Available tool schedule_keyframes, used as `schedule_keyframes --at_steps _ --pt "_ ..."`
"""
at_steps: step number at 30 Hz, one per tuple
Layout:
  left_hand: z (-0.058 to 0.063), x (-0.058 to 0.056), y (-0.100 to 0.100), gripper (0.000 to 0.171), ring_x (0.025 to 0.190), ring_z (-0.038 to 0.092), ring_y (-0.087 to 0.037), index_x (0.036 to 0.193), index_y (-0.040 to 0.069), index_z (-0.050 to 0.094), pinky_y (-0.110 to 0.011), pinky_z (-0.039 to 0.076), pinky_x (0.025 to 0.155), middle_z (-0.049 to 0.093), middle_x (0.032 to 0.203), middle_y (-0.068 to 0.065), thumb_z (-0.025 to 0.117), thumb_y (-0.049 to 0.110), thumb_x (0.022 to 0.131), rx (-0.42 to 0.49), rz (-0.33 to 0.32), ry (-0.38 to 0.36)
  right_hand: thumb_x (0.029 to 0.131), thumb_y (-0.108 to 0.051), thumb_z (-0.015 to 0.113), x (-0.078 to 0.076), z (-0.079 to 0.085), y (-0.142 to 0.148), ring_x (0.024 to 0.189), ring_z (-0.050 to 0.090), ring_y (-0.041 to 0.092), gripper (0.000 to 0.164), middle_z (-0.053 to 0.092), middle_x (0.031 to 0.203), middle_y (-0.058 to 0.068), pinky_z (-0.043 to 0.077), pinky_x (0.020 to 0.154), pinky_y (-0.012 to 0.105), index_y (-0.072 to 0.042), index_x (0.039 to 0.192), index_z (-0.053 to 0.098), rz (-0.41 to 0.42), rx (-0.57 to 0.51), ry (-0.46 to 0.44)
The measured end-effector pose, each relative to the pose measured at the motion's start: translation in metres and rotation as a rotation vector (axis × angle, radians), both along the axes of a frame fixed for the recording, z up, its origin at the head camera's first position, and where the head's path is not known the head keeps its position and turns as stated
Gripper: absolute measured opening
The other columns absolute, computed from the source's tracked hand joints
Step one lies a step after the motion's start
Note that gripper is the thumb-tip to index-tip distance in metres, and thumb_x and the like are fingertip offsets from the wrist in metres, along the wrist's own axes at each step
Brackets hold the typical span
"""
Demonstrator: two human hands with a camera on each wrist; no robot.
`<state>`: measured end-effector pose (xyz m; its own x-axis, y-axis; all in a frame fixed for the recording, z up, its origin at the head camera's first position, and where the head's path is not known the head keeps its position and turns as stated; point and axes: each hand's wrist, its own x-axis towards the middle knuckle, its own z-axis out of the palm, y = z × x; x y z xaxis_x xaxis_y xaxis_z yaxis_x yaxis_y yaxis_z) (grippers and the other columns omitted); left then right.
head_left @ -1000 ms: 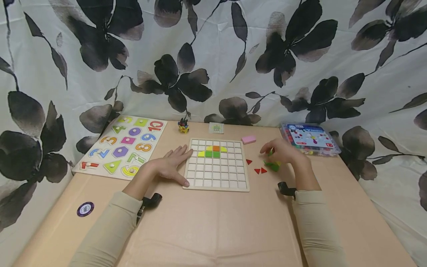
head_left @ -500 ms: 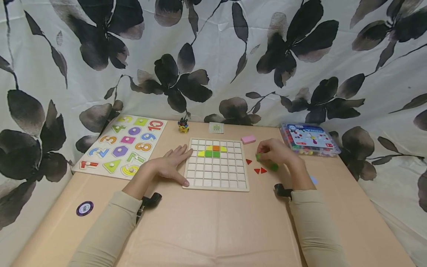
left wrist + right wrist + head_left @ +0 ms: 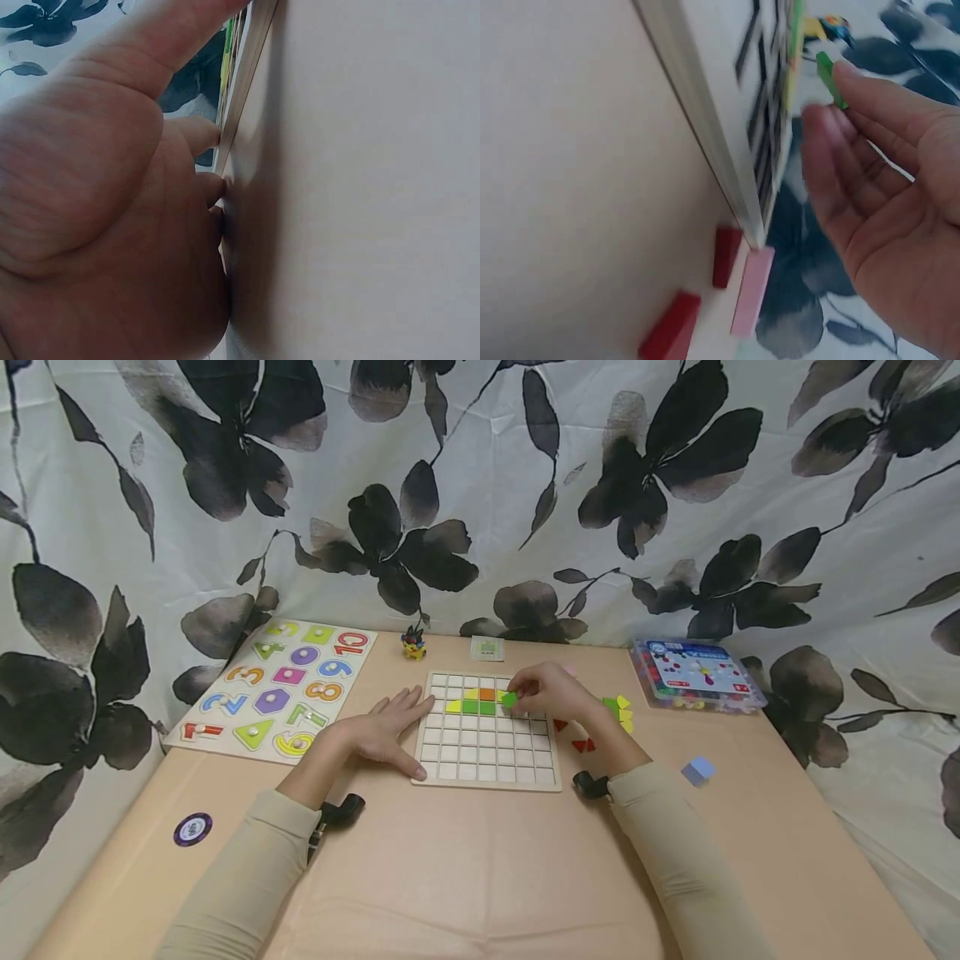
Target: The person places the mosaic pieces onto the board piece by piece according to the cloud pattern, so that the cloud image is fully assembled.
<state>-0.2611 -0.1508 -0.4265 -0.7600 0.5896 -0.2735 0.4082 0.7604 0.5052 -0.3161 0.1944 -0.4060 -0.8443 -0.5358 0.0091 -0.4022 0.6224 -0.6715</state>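
A white grid board (image 3: 480, 752) lies mid-table, with yellow, green and orange tiles (image 3: 478, 704) set in its upper rows. My left hand (image 3: 378, 731) rests flat at the board's left edge, fingers spread and thumb at the lower corner. Over the right part of the grid, my right hand (image 3: 546, 693) pinches a green tile (image 3: 829, 79) between thumb and fingers, beside the placed tiles. Loose red triangles (image 3: 583, 746) lie right of the board. Farther right is a group of green and yellow pieces (image 3: 621, 713), partly behind the right arm.
Back right stands a clear box (image 3: 701, 675) of coloured pieces. A blue block (image 3: 698, 771) sits right of the right forearm. Back left are a number puzzle board (image 3: 277, 693), a small figurine (image 3: 413, 642) and a small card (image 3: 487, 648). A round chip (image 3: 192, 829) lies front left.
My right hand has picked a green tile from the loose pieces and carried it left over the board. The blue block has come into full view. My left hand stays put.
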Motion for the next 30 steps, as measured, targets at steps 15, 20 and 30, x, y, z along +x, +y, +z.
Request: schedule_keyframes --at_steps 15,20,30 --pt "-0.001 0.000 0.001 0.133 0.162 -0.009 -0.041 0.168 0.010 0.012 -0.063 -0.002 0.129 -0.006 0.175 -0.021 0.086 0.064 0.072 0.024 -0.012 -0.002 0.085 -0.017 0.088 0.003 -0.007 -0.011 0.085 0.058 0.021 0.034 0.067 0.091 0.006 0.050 0.074 0.030 -0.004 0.114 0.074 0.012 0.136 0.032" --pt "-0.001 -0.001 0.001 0.132 0.163 -0.011 -0.037 0.169 0.012 0.010 -0.059 -0.003 0.131 -0.008 0.175 -0.018 0.086 0.063 0.073 -0.003 -0.004 -0.006 0.091 -0.020 0.081 0.013 0.006 0.010 0.090 0.058 0.025 0.034 0.067 0.102 0.006 0.051 0.075 0.035 -0.008 0.122 0.073 -0.092 0.106 0.068" --pt "-0.002 -0.001 0.000 0.133 0.162 -0.010 -0.038 0.169 0.011 0.010 -0.060 -0.002 0.130 -0.007 0.175 -0.019 0.086 0.063 0.073 -0.002 -0.005 -0.003 0.099 -0.017 0.072 0.021 0.033 0.094 0.110 0.059 0.037 0.042 0.062 0.130 0.025 0.056 0.091 0.048 -0.002 0.138 0.063 -0.331 0.188 0.052"
